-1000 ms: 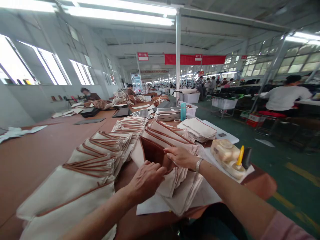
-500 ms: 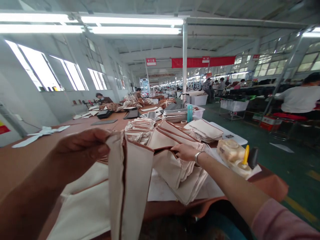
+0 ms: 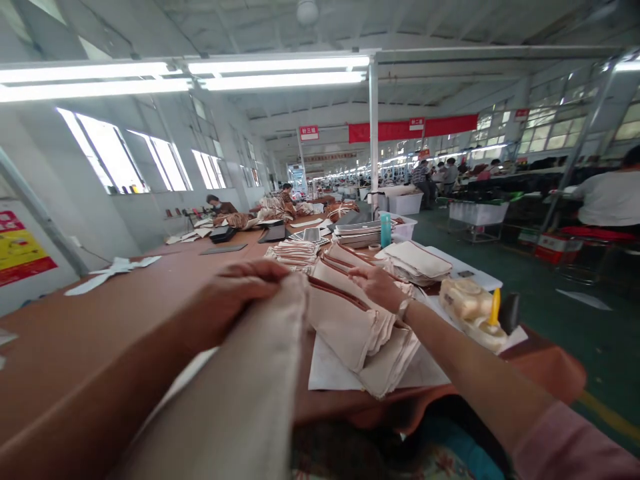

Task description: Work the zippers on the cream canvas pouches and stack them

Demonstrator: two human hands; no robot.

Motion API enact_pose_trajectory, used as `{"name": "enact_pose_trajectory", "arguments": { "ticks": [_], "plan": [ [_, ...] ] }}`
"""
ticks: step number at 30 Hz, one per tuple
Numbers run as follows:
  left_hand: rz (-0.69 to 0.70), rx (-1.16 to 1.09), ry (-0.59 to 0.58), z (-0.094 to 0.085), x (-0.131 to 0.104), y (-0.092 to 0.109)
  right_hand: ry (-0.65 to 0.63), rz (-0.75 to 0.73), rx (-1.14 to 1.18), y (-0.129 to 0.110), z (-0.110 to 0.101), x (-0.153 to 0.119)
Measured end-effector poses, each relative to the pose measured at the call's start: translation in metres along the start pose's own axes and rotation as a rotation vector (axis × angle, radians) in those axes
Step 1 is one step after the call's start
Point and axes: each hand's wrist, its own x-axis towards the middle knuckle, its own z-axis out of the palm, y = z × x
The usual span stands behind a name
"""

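My left hand [image 3: 253,288] pinches the top corner of a cream fabric piece [image 3: 235,393], which hangs down in front of me and hides part of the table. To the right, my right hand [image 3: 379,287] is over a pile of cream fabric pieces [image 3: 345,320] with brown-trimmed edges. Its fingers are loosely bent and apart, and no piece shows in them. The pieces in this pile lie fanned over one another, their lower corners resting on a white sheet [image 3: 327,367].
Behind the pile lie a stack of folded pieces [image 3: 293,252], a teal bottle [image 3: 385,230] and more cream panels [image 3: 417,260]. A plastic container with a yellow-capped tool [image 3: 495,308] stands at the right table edge. White strips [image 3: 115,270] lie on the brown tabletop [image 3: 165,293]. Several people work farther off.
My left hand has moved right with the fabric piece, which has turned and swung so its plain face shows. My right hand has lifted slightly off the brown-trimmed edge. The view has shifted left and up.
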Motion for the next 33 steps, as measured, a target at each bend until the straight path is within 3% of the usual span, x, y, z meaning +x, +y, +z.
{"name": "enact_pose_trajectory", "arguments": {
  "ticks": [2,4,8,10,13,20,28,33],
  "plan": [
    [-0.100,-0.079,-0.207,0.025,0.001,-0.006,-0.002,-0.058,0.129,-0.017,0.000,-0.030],
    [-0.113,-0.110,-0.395,0.052,0.004,-0.012,-0.044,-0.097,0.228,-0.029,0.004,-0.069],
    [-0.041,-0.145,-0.523,0.097,0.008,-0.029,-0.142,-0.014,0.509,-0.025,0.011,-0.140],
    [-0.107,-0.245,-0.573,0.112,0.007,-0.040,-0.144,0.034,0.614,-0.014,0.012,-0.163],
    [-0.191,-0.339,-0.656,0.125,0.004,-0.053,-0.092,0.050,0.548,-0.002,0.012,-0.185],
    [-0.205,-0.298,-0.720,0.137,0.007,-0.053,-0.002,-0.043,0.130,-0.005,0.006,-0.194],
    [-0.210,-0.162,-0.676,0.135,0.020,-0.049,0.153,-0.374,-0.362,-0.007,0.014,-0.186],
    [-0.221,-0.249,-0.769,0.133,0.020,-0.052,0.150,-0.393,-0.514,-0.004,0.019,-0.182]
  ]
}}
